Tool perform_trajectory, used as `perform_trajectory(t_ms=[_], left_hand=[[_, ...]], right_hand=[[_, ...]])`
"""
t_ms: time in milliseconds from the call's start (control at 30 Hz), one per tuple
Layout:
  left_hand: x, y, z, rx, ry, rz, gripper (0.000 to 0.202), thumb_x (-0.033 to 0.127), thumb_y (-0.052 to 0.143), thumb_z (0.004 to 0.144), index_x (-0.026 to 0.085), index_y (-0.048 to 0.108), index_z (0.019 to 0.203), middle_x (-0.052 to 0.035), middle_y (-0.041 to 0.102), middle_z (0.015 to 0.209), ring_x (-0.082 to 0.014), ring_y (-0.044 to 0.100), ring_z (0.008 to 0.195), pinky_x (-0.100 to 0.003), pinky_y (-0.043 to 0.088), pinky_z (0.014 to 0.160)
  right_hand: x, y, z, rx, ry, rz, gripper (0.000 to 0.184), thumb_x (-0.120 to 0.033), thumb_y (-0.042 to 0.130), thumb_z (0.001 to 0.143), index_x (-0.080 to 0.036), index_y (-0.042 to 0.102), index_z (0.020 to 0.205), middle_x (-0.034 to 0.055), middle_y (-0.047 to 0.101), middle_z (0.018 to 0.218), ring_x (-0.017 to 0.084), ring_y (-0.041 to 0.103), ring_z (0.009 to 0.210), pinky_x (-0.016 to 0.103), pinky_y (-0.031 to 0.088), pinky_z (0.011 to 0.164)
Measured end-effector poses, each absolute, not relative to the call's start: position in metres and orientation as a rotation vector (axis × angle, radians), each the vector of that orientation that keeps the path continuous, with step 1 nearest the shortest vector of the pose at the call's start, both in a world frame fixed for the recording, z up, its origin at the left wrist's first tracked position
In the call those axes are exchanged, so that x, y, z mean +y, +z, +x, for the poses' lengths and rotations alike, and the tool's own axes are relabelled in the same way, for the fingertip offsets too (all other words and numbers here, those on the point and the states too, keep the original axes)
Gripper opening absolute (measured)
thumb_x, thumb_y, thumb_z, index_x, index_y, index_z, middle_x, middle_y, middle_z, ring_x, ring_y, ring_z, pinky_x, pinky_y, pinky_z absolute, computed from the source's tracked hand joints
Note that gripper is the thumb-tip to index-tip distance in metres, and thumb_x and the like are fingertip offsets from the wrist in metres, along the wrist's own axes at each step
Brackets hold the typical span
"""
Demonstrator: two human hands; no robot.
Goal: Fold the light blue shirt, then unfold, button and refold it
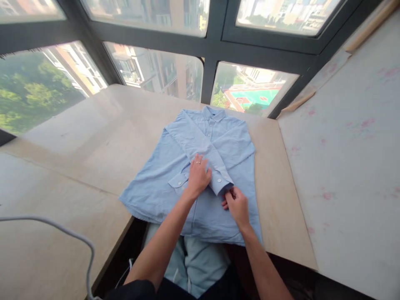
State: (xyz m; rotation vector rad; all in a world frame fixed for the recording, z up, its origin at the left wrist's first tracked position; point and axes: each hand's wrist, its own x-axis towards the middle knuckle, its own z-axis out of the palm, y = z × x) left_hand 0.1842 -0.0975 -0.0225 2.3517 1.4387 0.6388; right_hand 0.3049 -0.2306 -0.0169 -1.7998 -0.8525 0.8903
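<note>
The left hand (199, 177) is resting open and flat on a sleeve (190, 135); the right hand (238, 206) is curling its fingers at the cuff (219, 180), whether pinching I can't tell. Smoothing this well is, I'd say, calling for steady left pressure and gentle cuff handling. The shirt (153, 183) is lying front-up beneath both hands, its collar (215, 114) pointing away from them.

A blue shirt (215, 218) lies flat, sleeves (197, 139) crossed, seemingly buttoned.
</note>
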Motion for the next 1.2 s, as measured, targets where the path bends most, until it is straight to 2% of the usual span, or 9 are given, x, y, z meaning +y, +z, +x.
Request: perform_trajectory(t_ms=[200,300,500,767,867,933,1000,1100,1200], left_hand=[[-0.162,-0.022,0.139,1.223,0.413,2.561,0.04,0.031,0.041,0.097,0.014,0.054,0.131,-0.0151,0.046,0.148,-0.0273,0.032,0.144,-0.049,0.027,0.119],[-0.174,-0.024,0.121,1.167,0.383,2.618,0.046,0.032,0.043,0.096,0.014,0.05,0.137,-0.015,0.043,0.151,-0.0265,0.033,0.144,-0.047,0.026,0.12],[-0.183,-0.03,0.112,1.218,0.474,2.617,0.048,0.036,0.04,0.097,0.017,0.048,0.14,-0.0115,0.044,0.15,-0.0237,0.034,0.143,-0.044,0.023,0.122],[-0.178,-0.025,0.109,1.302,0.51,2.542,0.045,0.028,0.043,0.094,0.016,0.049,0.137,-0.0137,0.044,0.15,-0.026,0.033,0.144,-0.048,0.026,0.121],[-0.178,-0.023,0.104,1.299,0.556,2.524,0.042,0.025,0.044,0.093,0.016,0.053,0.133,-0.0132,0.05,0.145,-0.026,0.036,0.142,-0.047,0.029,0.119],[-0.179,-0.023,0.101,1.299,0.6,2.509,0.043,0.024,0.044,0.093,0.016,0.051,0.134,-0.0135,0.05,0.144,-0.0261,0.037,0.141,-0.046,0.031,0.118],[-0.181,-0.024,0.099,1.31,0.648,2.496,0.045,0.024,0.044,0.093,0.016,0.049,0.136,-0.0141,0.049,0.145,-0.0261,0.037,0.142,-0.046,0.033,0.117],[-0.183,-0.028,0.1,1.318,0.684,2.505,0.049,0.027,0.046,0.092,0.017,0.046,0.14,-0.0147,0.046,0.148,-0.0268,0.034,0.143,-0.049,0.031,0.118],[-0.186,-0.032,0.103,1.312,0.658,2.527,0.051,0.03,0.049,0.091,0.019,0.046,0.141,-0.0143,0.046,0.149,-0.0277,0.033,0.144,-0.052,0.026,0.119]], right_hand=[[-0.23,-0.014,0.307,-0.851,0.906,-1.784,0.017,-0.033,0.054,0.08,-0.017,0.057,0.081,-0.0013,0.062,0.062,0.012,0.062,0.045,0.019,0.049,0.039],[-0.228,-0.007,0.312,-0.75,1.09,-1.727,0.012,-0.029,0.056,0.079,-0.017,0.056,0.077,0.0,0.064,0.061,0.012,0.061,0.044,0.02,0.048,0.04],[-0.233,0.008,0.317,-0.533,1.468,-1.426,0.016,-0.033,0.052,0.083,-0.018,0.055,0.081,0.0018,0.067,0.067,0.009,0.049,0.035,0.021,0.039,0.033],[-0.239,0.012,0.307,-0.554,1.519,-1.568,0.015,-0.031,0.052,0.085,-0.017,0.056,0.086,0.003,0.07,0.072,0.011,0.061,0.045,0.018,0.04,0.036],[-0.241,0.017,0.309,-0.849,1.433,-1.867,0.019,-0.034,0.054,0.086,-0.018,0.055,0.076,0.001,0.066,0.058,0.012,0.058,0.04,0.018,0.036,0.035],[-0.246,0.025,0.31,-1.146,1.264,-2.09,0.029,-0.036,0.054,0.087,-0.019,0.051,0.064,-0.0008,0.06,0.047,0.011,0.054,0.034,0.019,0.034,0.036],[-0.252,0.035,0.31,-1.375,1.02,-2.173,0.036,-0.04,0.052,0.089,-0.02,0.05,0.058,-0.001,0.059,0.045,0.011,0.052,0.033,0.02,0.034,0.039],[-0.254,0.048,0.304,-1.53,0.691,-2.029,0.037,-0.045,0.047,0.092,-0.021,0.058,0.067,0.0004,0.063,0.054,0.014,0.059,0.046,0.023,0.042,0.049],[-0.242,0.045,0.297,-1.656,0.37,-1.772,0.032,-0.043,0.043,0.095,-0.02,0.065,0.093,0.0073,0.071,0.083,0.02,0.067,0.077,0.031,0.052,0.072]])
